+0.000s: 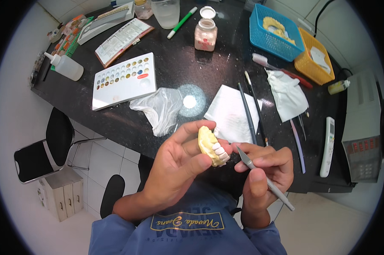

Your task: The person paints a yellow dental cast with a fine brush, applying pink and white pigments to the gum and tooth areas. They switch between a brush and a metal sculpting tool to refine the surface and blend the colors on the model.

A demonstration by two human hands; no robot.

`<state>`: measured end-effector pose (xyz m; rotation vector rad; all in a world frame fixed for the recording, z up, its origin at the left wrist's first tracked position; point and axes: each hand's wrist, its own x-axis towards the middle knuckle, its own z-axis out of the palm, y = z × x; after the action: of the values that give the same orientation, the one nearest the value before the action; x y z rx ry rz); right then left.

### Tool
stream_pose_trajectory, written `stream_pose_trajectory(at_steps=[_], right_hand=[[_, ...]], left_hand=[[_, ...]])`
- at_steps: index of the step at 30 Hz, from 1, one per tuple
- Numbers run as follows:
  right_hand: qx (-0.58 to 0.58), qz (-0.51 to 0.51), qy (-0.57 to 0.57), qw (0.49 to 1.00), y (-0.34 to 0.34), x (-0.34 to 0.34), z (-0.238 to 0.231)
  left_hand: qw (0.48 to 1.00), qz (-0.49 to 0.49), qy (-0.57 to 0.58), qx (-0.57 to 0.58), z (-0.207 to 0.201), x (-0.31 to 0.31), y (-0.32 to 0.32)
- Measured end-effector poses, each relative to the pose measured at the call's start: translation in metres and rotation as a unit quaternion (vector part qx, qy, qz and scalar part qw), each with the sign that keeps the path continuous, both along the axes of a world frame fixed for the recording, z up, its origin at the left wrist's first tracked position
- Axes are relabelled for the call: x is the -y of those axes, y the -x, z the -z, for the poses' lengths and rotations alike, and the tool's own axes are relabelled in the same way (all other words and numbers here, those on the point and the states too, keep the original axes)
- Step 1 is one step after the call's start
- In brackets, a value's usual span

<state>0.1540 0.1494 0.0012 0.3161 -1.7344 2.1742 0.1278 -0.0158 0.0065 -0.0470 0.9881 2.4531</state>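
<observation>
My left hand grips a yellow dental model between thumb and fingers, tilted upright in front of my chest. Along its right side runs a row of white teeth. In my right hand is a slim grey craft knife, held like a pen. Its pointed blade aims up and left, close to the teeth; whether it touches them I cannot tell. Beyond the hands, a folded white tissue lies on the black table, with thin dark brushes across its right part.
Behind my left hand are a crumpled clear plastic bag and a white paint palette. An open powder jar and a green marker stand farther back. At right are blue and yellow baskets, a toothbrush and a white remote.
</observation>
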Motion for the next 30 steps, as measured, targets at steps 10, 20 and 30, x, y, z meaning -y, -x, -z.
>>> stream_pose_trajectory(at_steps=[10, 20, 30], right_hand=[[0.001, 0.008, -0.001, 1.000, -0.001, -0.008, 0.000], [0.023, 0.075, -0.057, 0.995, 0.003, -0.006, -0.012], [-0.008, -0.007, -0.007, 1.000, 0.005, -0.013, -0.003]], left_hand=[[1.000, -0.008, -0.003, -0.027, 0.005, -0.009, -0.003], [0.999, 0.027, -0.017, 0.019, -0.001, -0.001, 0.000], [0.998, -0.026, -0.014, -0.059, 0.012, -0.015, -0.009]])
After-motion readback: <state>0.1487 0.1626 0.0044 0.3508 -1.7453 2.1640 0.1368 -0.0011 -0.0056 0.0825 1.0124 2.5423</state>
